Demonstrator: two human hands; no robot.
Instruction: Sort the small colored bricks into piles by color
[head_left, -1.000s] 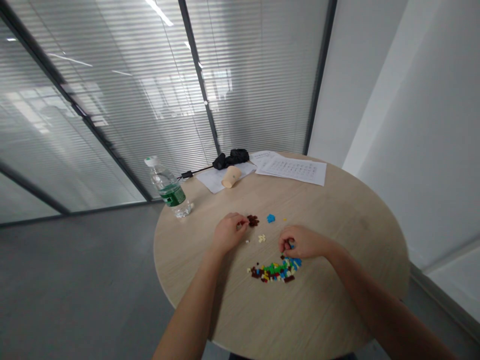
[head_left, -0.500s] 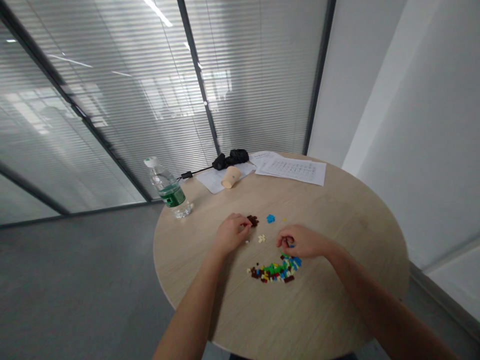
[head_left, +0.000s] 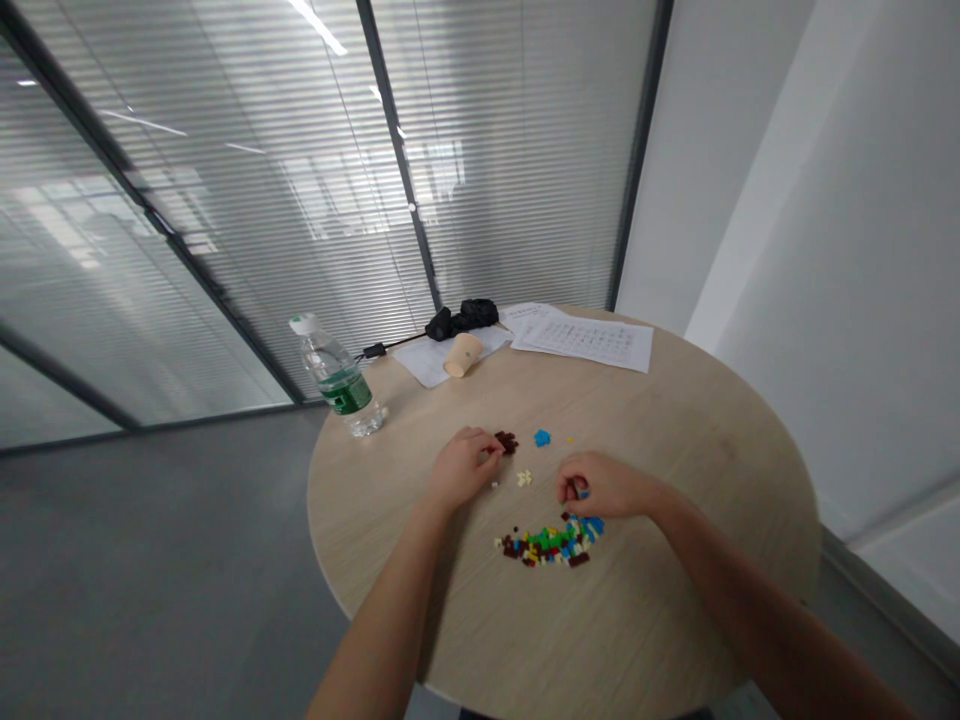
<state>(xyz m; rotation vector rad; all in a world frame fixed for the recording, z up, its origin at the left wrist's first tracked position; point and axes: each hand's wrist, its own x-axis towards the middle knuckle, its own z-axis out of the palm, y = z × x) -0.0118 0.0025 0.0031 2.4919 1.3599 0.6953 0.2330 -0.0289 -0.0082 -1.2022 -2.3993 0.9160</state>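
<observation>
My left hand (head_left: 466,468) rests on the table with its fingers pinched together beside a small pile of dark brown toy bricks (head_left: 507,442). What those fingers hold, if anything, is hidden. My right hand (head_left: 604,484) is curled closed just above the right end of a mixed heap of toy bricks (head_left: 551,546) in green, blue, red, yellow, brown and cream. A speck of green shows at its fingertips, too small to name. Between the hands lie a few cream bricks (head_left: 524,479). Farther back are a blue brick cluster (head_left: 541,438) and a tiny yellow piece (head_left: 569,440).
On the round wooden table (head_left: 675,420), a water bottle (head_left: 341,385) stands at the left edge. Toward the back are a paper cup (head_left: 462,355) on its side, a black bundled item (head_left: 474,314) with a cable, and printed sheets (head_left: 592,340). Blinds-covered glass rises behind.
My right hand has shifted very slightly, and the green piece beneath its fingertips now shows less. My left hand stays in place, and the brick piles look the same.
</observation>
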